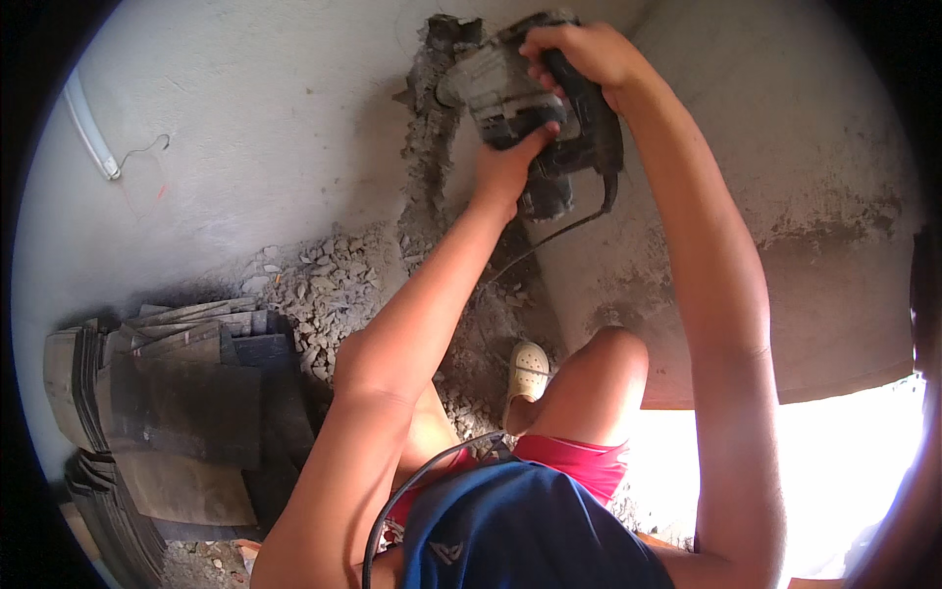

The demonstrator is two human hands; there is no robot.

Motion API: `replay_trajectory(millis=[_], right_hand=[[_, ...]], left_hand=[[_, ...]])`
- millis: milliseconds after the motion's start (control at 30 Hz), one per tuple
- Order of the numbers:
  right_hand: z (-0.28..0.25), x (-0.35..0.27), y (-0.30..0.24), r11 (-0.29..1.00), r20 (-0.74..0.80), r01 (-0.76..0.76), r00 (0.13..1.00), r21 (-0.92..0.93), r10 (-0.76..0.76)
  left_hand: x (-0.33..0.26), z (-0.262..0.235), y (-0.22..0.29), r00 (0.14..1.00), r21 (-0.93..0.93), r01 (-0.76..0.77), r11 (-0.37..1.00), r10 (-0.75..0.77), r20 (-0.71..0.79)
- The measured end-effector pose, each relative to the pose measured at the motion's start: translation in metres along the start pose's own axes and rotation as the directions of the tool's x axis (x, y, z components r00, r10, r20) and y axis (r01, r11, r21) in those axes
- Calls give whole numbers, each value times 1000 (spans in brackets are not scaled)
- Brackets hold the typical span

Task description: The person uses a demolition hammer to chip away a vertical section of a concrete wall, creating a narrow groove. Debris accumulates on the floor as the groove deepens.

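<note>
A dusty grey and black rotary hammer [505, 83] is held up against the plaster wall in front of me. My right hand [589, 59] is closed round its black rear handle. My left hand [515, 172] grips the lower part of the tool's body, with the thumb lying along the casing. The tool's front end reaches a rough vertical channel [429, 152] broken into the wall near the corner. Its bit is mostly lost in blur and shadow. A black power cord [564, 231] hangs from the handle and loops down past my legs.
Broken rubble [329, 290] lies along the wall's foot and around my shoe [528, 368]. Stacked dark flat panels [186, 407] stand at the left. A white conduit [90, 128] with a loose wire is on the left wall. Bright light enters at the lower right.
</note>
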State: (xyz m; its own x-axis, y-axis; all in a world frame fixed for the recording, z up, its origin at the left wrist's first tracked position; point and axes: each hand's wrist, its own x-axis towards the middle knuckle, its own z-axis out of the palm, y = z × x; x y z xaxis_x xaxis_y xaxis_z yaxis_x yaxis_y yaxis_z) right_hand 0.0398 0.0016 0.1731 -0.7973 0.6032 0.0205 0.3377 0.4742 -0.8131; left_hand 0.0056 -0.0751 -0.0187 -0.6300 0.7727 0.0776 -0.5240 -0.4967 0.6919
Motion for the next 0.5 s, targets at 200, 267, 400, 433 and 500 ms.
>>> replay_trajectory(millis=[200,267,400,433,500], right_hand=[[3,30,-15,998,31,-24,999,-53,25],[4,34,-9,999,50,-15,999,-37,17],[4,22,20,999,-38,-11,999,-32,10],[1,14,30,999,-58,-34,998,22,36],[-3,4,45,995,-91,-64,993,82,71]], left_hand=[[12,7,5,1000,-78,22,997,-21,22],[5,10,6,994,-37,71,997,-74,-76],[10,5,-16,997,10,49,999,-49,-56],[10,-1,-22,996,50,59,997,-55,-71],[12,-7,-33,998,85,48,995,-45,-37]])
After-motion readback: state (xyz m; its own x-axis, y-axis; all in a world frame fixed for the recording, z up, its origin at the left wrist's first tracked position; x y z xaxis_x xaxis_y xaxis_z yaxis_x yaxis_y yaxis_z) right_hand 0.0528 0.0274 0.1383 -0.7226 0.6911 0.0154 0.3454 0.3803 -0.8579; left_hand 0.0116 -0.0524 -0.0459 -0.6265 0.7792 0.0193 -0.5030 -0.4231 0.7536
